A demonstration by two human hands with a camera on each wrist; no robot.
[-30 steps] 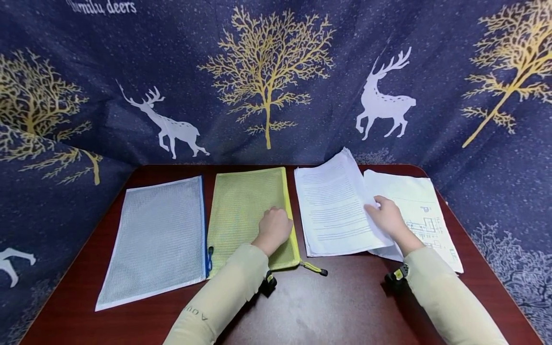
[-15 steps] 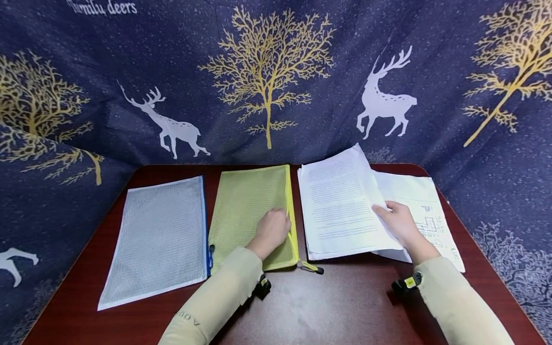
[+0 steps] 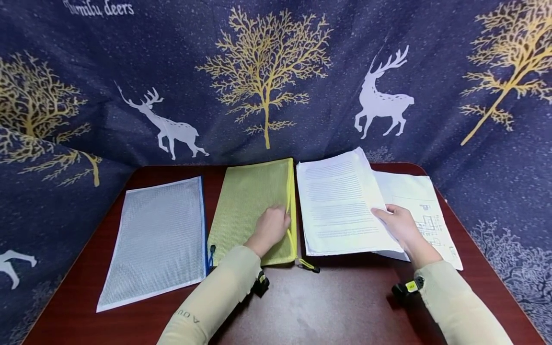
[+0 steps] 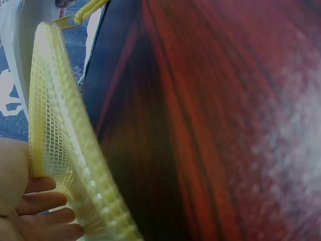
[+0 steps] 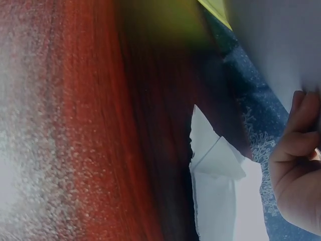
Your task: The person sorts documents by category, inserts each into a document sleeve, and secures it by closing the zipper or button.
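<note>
A white mesh zip pouch is laid at the left of the dark red worktop. Beside it, a yellow-green mesh zip pouch is gripped by the curled left hand. A stack of white printed sheets is raised at its right edge by the right hand, fingers curled round it.

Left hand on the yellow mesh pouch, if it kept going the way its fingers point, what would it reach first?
The left hand points right and away across the yellow mesh zip pouch; it would likely meet the pouch's zipper edge, then the white printed paper stack.
</note>
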